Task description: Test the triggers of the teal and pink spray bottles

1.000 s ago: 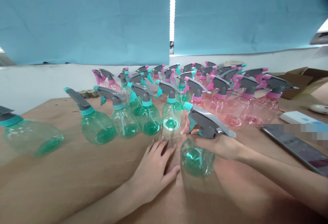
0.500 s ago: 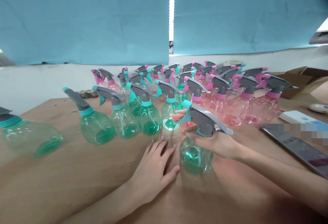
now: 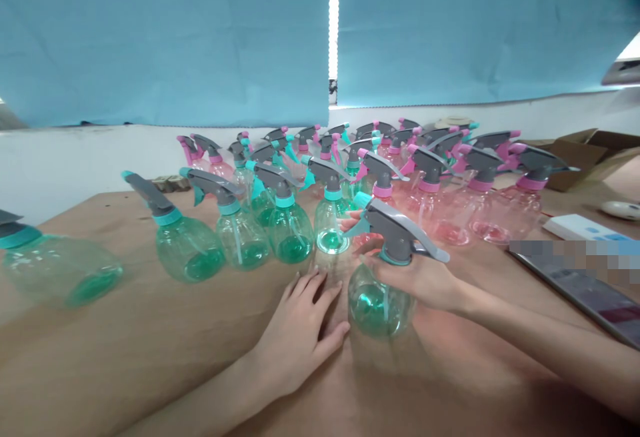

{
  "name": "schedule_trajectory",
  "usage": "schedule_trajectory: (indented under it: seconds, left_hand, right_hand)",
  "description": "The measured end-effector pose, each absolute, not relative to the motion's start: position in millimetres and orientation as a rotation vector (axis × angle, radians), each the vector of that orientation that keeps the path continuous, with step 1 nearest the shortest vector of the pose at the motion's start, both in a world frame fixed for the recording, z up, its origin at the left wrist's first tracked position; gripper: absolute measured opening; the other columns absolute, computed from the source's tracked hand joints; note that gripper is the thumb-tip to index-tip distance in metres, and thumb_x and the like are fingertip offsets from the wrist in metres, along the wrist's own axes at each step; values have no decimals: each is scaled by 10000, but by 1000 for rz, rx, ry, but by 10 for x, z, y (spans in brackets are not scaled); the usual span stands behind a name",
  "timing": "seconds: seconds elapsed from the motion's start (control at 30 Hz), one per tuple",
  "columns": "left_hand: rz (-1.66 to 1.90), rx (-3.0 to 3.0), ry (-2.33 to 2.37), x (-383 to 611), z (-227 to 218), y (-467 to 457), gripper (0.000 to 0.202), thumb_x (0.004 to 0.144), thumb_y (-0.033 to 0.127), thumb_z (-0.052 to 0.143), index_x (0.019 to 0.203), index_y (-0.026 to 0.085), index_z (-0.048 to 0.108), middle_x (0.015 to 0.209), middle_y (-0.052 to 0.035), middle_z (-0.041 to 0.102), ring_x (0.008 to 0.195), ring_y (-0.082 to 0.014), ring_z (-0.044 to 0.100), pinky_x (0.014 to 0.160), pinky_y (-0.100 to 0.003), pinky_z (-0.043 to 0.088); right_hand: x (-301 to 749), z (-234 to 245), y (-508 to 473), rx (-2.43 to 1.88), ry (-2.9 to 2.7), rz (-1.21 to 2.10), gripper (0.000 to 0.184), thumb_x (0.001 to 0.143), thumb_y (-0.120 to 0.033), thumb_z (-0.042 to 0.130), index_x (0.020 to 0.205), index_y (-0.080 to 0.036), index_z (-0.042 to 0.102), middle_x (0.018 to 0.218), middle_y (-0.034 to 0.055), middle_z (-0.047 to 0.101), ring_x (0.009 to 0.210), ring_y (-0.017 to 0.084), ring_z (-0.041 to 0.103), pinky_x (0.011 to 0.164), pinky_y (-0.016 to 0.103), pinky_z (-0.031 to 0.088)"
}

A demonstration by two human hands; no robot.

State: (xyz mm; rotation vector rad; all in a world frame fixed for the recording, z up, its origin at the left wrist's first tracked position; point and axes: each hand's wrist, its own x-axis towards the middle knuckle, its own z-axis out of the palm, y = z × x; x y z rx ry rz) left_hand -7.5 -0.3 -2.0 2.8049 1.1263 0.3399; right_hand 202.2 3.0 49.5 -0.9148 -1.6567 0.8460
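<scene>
My right hand (image 3: pixel 425 280) is closed around the neck of a clear green spray bottle (image 3: pixel 375 304) with a grey and turquoise trigger head. The bottle is upright, its nozzle pointing to the left, and some of my fingers are hidden behind it. Flat on the table lies my left hand (image 3: pixel 300 330), fingers spread, just left of the held bottle and apart from it. Beyond my hands stand another green spray bottle (image 3: pixel 291 230) and, to the right, a pink spray bottle (image 3: pixel 453 220), among several more of both colours.
A green spray bottle (image 3: pixel 60 267) is at the far left of the wooden table (image 3: pixel 200 350). On the right lie a phone (image 3: pixel 575 290), a white box (image 3: pixel 590 230) and a white mouse (image 3: pixel 620 210). Behind them sits an open cardboard box (image 3: pixel 580 154). Blue curtains (image 3: pixel 165 37) hang behind.
The spray bottle in my right hand has shifted very slightly left and up. My left hand and the standing bottles stay where they were.
</scene>
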Motion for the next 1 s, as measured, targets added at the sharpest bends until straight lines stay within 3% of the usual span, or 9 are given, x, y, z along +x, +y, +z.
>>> schedule_trajectory:
  seconds: [0.43, 1.0]
  left_hand:
    - [353, 2805, 1124, -79, -43, 2, 477, 913, 403, 550, 1329, 173, 506, 1395, -152, 467, 1310, -334, 381, 1036, -522, 354]
    - [348, 2780, 1120, -69, -15, -9, 459, 919, 396, 539, 1318, 171, 512, 1398, -157, 463, 1306, -339, 385, 1033, -528, 350]
  right_hand:
    - [2023, 498, 33, -883, -1675, 828, 470, 760, -139, 590, 1210, -272, 562, 1228, 35, 629, 775, 142, 665, 759, 337, 570]
    - [2028, 514, 9, -962, -1688, 825, 442, 773, -207, 596, 1209, -278, 571, 1138, 42, 655, 696, 142, 621, 662, 328, 545]
